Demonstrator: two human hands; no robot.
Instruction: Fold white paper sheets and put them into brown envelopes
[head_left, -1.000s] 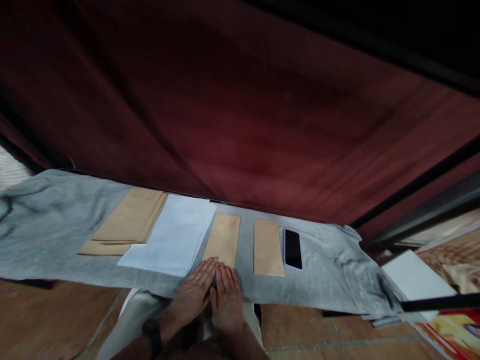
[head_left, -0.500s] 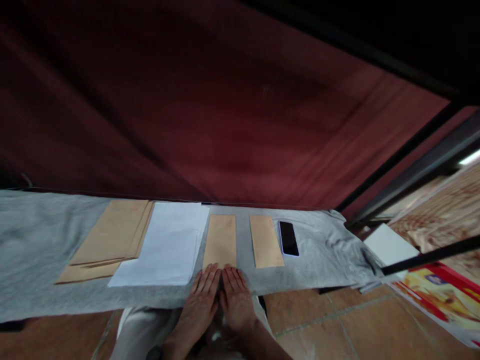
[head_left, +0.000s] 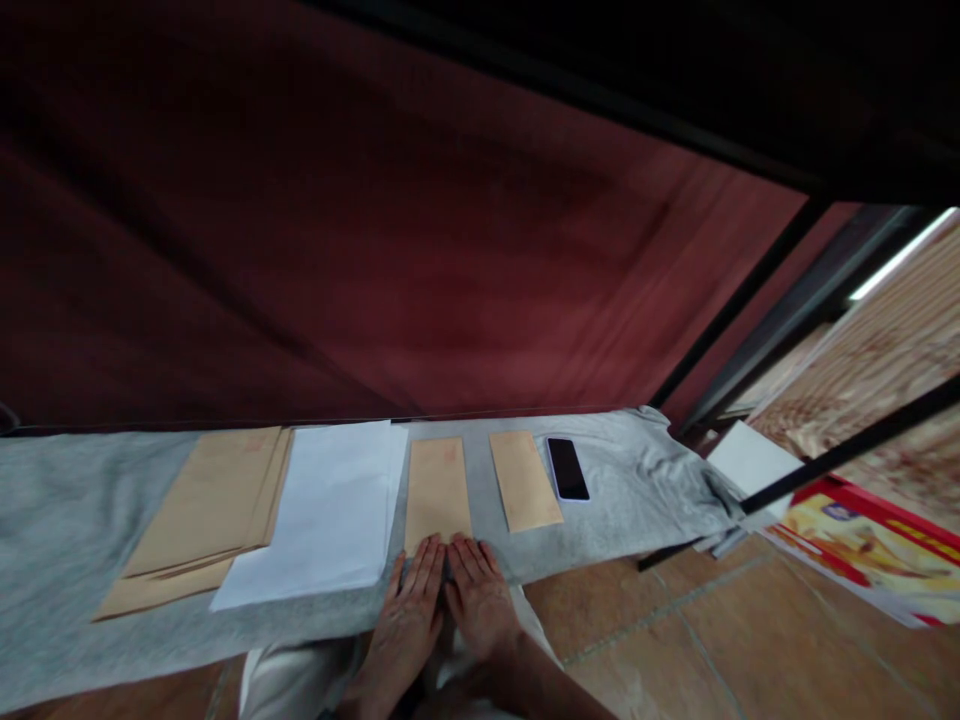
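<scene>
My left hand and my right hand lie flat, side by side, with fingers stretched out. Their fingertips rest on the near end of a brown paper envelope, which lies flat on the grey cloth. A second brown envelope lies a little to the right, untouched. Left of my hands is a stack of white paper sheets. Beyond it, further left, sits a pile of larger brown envelopes, slightly fanned out.
A phone with a dark screen lies right of the second envelope. Behind the cloth-covered surface rises a dark red fabric wall. A black metal bar, a white box and a red printed carton stand at the right, near the tiled floor.
The camera view has tilted and shifted, so the surface's left end sits lower in the picture. My hands remain flat at the near end of the same envelope.
</scene>
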